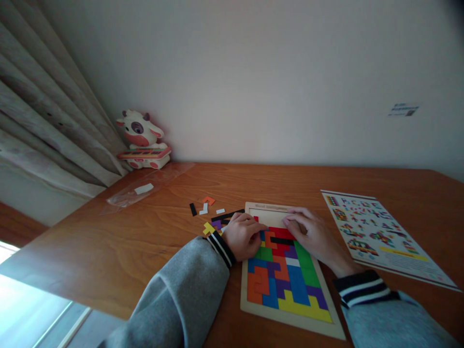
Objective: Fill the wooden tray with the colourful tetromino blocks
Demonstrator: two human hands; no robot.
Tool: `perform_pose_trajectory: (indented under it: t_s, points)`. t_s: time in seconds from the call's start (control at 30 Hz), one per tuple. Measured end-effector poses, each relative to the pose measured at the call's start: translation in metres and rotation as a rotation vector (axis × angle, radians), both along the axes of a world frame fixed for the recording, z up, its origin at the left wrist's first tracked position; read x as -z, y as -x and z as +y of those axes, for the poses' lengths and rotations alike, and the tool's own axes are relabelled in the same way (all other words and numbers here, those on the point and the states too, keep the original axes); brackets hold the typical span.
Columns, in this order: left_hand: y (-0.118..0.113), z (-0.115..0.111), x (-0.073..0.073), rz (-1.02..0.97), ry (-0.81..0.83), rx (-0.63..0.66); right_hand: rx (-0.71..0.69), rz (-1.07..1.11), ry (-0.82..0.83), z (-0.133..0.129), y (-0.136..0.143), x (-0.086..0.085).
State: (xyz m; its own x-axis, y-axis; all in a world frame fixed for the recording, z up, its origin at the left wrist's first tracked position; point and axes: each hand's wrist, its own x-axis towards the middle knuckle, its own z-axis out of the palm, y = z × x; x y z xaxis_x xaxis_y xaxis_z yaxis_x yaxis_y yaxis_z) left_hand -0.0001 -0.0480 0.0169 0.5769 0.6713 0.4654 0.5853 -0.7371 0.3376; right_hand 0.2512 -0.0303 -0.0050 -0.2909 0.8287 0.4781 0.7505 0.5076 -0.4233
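Observation:
A wooden puzzle board (290, 316) lies on the table, its lower and middle parts filled with coloured block pieces and its far end bare wood. My left hand (243, 235) rests over the board's left edge, fingers curled, the index fingertip near a red piece (281, 233). Whether it holds anything is hidden. My right hand (311, 235) lies over the upper right of the board, thumb and fingers bent toward the red piece; I cannot make out anything in it. A black piece (282, 241) sits just below the red one.
Loose pieces lie left of the board, among them a yellow one (208, 228), an orange one (209, 200) and a black one (193, 209). A printed sheet (384, 232) is at the right. Clear plastic (125, 195) and a cow toy (144, 140) are back left.

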Motion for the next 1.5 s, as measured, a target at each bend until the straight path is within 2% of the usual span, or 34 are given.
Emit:
perform_pose_trajectory:
  t_s: [0.27,0.43,0.6,0.73,0.93,1.13,1.23,1.33,1.5]
  points:
    - [0.001,0.0,0.0,0.006,0.009,0.013,-0.108,0.044,0.065,-0.006,0.003,-0.011]
    - [0.002,0.001,0.001,0.053,-0.003,0.033,-0.098,0.072,0.114,-0.008,0.003,-0.014]
    - [0.005,0.002,0.001,0.137,-0.092,0.168,-0.098,0.071,0.158,-0.009,0.005,-0.015]
    - [0.005,0.001,-0.002,0.188,-0.094,0.261,-0.104,0.075,0.171,-0.009,0.006,-0.016]
    - [0.004,0.001,0.0,0.149,-0.1,0.254,-0.103,0.085,0.168,-0.009,0.006,-0.015]
    - [0.005,-0.001,-0.001,0.106,-0.091,0.144,-0.048,0.06,0.142,-0.007,0.004,-0.012]
    - [0.017,0.004,-0.003,0.117,-0.118,0.098,-0.001,0.074,0.113,-0.006,0.002,-0.011]
    - [0.044,0.016,-0.004,0.15,-0.156,0.013,0.014,0.105,0.1,-0.005,0.0,-0.009]
    - [0.084,0.035,0.002,0.165,-0.1,-0.086,0.016,0.13,0.084,-0.004,0.001,-0.008]
